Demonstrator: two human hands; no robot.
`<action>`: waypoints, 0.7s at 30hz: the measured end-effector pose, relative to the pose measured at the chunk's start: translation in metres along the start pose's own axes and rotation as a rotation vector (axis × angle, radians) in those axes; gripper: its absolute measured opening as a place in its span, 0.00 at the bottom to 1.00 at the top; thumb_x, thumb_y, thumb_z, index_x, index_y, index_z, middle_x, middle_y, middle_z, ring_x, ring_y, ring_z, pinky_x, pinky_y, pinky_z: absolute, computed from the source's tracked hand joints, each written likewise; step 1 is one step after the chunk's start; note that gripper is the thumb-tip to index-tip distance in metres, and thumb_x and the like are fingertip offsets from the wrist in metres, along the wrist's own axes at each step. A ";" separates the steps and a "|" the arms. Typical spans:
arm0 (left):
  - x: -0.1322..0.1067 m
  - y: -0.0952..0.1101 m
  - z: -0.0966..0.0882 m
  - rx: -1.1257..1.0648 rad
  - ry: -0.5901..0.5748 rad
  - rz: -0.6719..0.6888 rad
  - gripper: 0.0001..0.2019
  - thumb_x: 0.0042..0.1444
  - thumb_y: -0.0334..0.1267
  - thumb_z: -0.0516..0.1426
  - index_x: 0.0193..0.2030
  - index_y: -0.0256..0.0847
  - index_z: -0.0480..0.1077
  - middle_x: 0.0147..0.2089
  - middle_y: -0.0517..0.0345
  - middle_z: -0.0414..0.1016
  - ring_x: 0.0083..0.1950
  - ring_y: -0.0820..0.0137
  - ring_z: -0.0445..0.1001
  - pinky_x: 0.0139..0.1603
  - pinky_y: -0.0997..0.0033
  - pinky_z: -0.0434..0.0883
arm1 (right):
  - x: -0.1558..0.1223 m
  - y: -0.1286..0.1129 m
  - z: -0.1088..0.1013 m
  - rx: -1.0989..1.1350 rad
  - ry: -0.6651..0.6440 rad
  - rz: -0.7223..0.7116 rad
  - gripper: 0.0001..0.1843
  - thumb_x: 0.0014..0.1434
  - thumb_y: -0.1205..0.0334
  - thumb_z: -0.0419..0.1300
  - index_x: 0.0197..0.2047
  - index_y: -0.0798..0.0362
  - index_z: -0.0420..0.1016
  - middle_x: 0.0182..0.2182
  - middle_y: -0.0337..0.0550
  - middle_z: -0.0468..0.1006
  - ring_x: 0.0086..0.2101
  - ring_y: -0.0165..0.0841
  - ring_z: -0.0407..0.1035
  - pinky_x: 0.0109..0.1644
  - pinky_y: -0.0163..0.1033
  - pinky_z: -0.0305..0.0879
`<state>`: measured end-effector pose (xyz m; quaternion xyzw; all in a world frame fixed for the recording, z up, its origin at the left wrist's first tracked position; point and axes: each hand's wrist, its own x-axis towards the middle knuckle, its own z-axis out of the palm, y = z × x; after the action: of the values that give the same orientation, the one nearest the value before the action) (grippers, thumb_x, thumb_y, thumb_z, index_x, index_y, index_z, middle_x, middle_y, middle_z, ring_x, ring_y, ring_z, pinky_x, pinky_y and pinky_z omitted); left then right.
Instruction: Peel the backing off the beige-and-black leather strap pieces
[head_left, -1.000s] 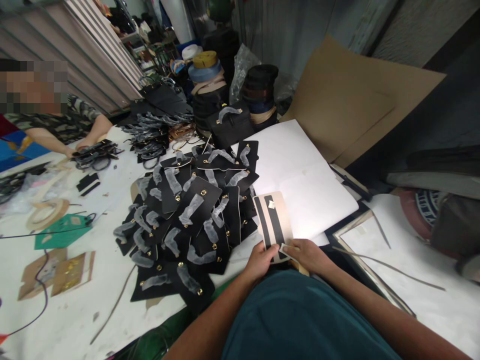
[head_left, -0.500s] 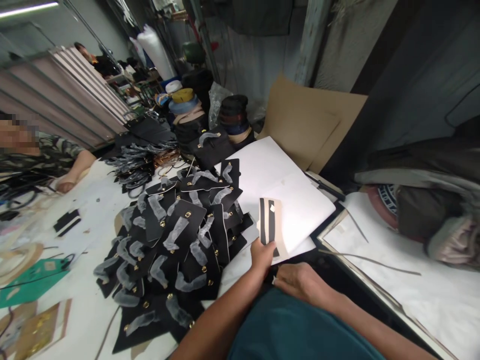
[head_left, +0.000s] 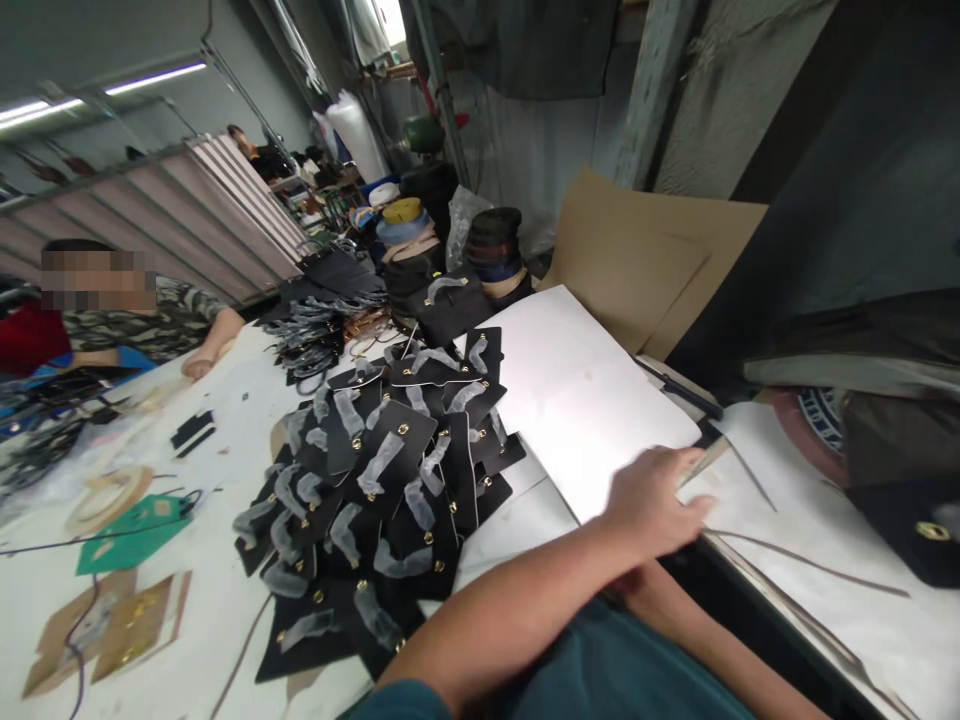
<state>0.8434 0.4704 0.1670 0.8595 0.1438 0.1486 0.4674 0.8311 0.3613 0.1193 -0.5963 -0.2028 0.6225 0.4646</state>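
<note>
My left hand [head_left: 656, 502] reaches across to the right, over the near corner of a white sheet stack [head_left: 592, 390]. Its fingers and thumb are apart, with nothing visible between them. My right hand [head_left: 637, 588] is low by my body, mostly covered by the left wrist, and its fingers are hidden. Left of both hands lies a heap of black flap pieces [head_left: 409, 430], with gold-coloured fittings and handles wrapped in clear film. The beige piece with dark stripes is out of sight.
A brown board [head_left: 652, 265] leans behind the white sheets. Webbing rolls [head_left: 491, 240] are stacked at the back. Across the table sits a person [head_left: 150, 320]. A green piece [head_left: 135, 535] lies at left. On the right are a white surface [head_left: 840, 580] and a black piece with a gold clasp [head_left: 930, 530].
My left hand has let go of the striped beige piece and swung right, now in front of my right hand. That piece has gone from view. The view has turned left.
</note>
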 end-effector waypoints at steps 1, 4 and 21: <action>-0.014 -0.022 -0.027 0.152 0.158 -0.058 0.26 0.59 0.40 0.68 0.64 0.44 0.73 0.58 0.49 0.79 0.60 0.55 0.76 0.64 0.54 0.74 | 0.002 0.001 0.000 -0.062 0.016 -0.032 0.13 0.63 0.53 0.72 0.38 0.55 0.80 0.34 0.40 0.79 0.34 0.33 0.71 0.39 0.37 0.69; -0.058 -0.086 -0.111 0.582 0.479 -0.331 0.28 0.58 0.39 0.69 0.64 0.43 0.71 0.63 0.44 0.75 0.64 0.48 0.71 0.66 0.46 0.68 | 0.008 0.002 0.003 -0.230 -0.006 -0.062 0.19 0.65 0.46 0.67 0.34 0.54 0.79 0.24 0.36 0.73 0.27 0.30 0.64 0.32 0.37 0.59; -0.102 -0.147 -0.220 0.798 0.497 -0.528 0.09 0.66 0.32 0.52 0.40 0.37 0.74 0.43 0.42 0.79 0.47 0.50 0.78 0.50 0.53 0.70 | 0.036 -0.013 0.020 -0.241 0.187 -0.082 0.24 0.66 0.36 0.57 0.35 0.50 0.71 0.20 0.32 0.69 0.20 0.28 0.62 0.27 0.35 0.57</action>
<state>0.6484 0.6747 0.1447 0.8438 0.5067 0.1588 0.0781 0.8223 0.4035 0.1138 -0.6942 -0.2560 0.5159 0.4317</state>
